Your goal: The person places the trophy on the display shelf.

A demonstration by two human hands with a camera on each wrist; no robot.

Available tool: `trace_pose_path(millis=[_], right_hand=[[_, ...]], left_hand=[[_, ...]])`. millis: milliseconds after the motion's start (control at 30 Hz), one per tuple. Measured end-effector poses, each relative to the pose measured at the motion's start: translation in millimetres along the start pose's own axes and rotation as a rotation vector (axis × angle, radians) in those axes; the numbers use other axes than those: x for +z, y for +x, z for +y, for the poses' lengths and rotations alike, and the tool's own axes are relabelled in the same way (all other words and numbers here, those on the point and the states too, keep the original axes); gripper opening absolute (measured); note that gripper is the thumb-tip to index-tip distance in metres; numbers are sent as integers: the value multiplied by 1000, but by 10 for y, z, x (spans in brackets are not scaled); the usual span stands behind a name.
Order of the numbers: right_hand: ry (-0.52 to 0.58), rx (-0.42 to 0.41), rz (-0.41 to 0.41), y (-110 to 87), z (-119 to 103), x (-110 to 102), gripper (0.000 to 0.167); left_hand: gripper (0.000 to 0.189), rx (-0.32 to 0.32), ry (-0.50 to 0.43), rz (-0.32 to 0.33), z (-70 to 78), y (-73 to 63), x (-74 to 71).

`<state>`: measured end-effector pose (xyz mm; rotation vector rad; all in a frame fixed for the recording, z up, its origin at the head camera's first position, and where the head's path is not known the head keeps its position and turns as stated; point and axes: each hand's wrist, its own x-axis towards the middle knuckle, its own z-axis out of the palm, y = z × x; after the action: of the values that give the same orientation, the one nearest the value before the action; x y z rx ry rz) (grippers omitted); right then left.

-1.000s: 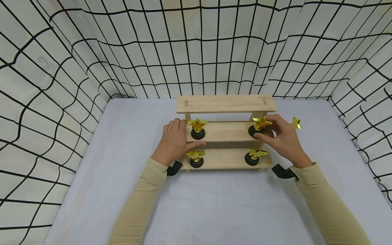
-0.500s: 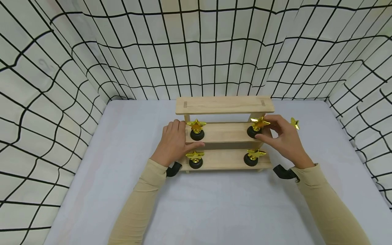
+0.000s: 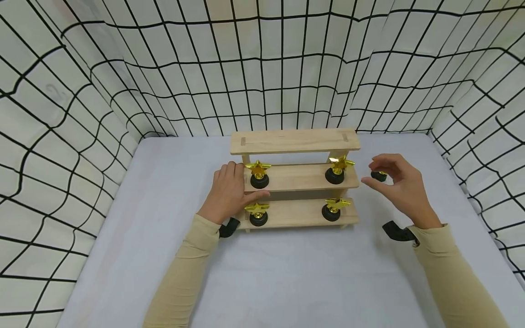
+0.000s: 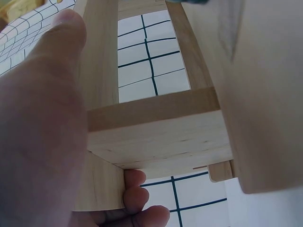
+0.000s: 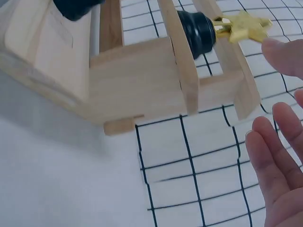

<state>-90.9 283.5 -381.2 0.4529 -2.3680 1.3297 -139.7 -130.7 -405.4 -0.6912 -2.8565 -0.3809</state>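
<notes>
A three-tier wooden shelf (image 3: 295, 141) stands on the table, with small gold star trophies on black bases on its two lower tiers. My left hand (image 3: 227, 193) grips the left end of the middle tier. In the left wrist view its fingers (image 4: 136, 196) curl around the board's edge. My right hand (image 3: 406, 189), empty with thumb and fingers spread apart, is off the shelf's right end. Nearest on the shelf is the middle tier's right trophy (image 3: 335, 175). Beyond the right hand is another trophy (image 3: 378, 176) on the table, partly hidden by the fingers.
Another trophy (image 3: 259, 175) is at the left of the middle tier. On the bottom tier are a left trophy (image 3: 258, 215) and a right trophy (image 3: 331, 212). White walls with black netting (image 3: 270, 68) enclose the table (image 3: 295, 273) at the back and sides.
My right hand has let go of the trophy at the middle tier's right end and moved right, toward the trophy on the table. The left hand keeps its grip on the shelf.
</notes>
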Motion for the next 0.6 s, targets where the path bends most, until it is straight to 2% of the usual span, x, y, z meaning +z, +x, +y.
trace_pose_path(millis=[233, 400, 600], right_hand=[[81, -9, 101, -44, 116, -192, 59], [82, 47, 185, -63, 208, -316, 56], [50, 109, 244, -119, 330, -390, 53]], left_hand=[[90, -14, -11, -17, 0, 2, -3], [89, -20, -11, -14, 0, 13, -6], [88, -18, -9, -13, 0, 16, 1]])
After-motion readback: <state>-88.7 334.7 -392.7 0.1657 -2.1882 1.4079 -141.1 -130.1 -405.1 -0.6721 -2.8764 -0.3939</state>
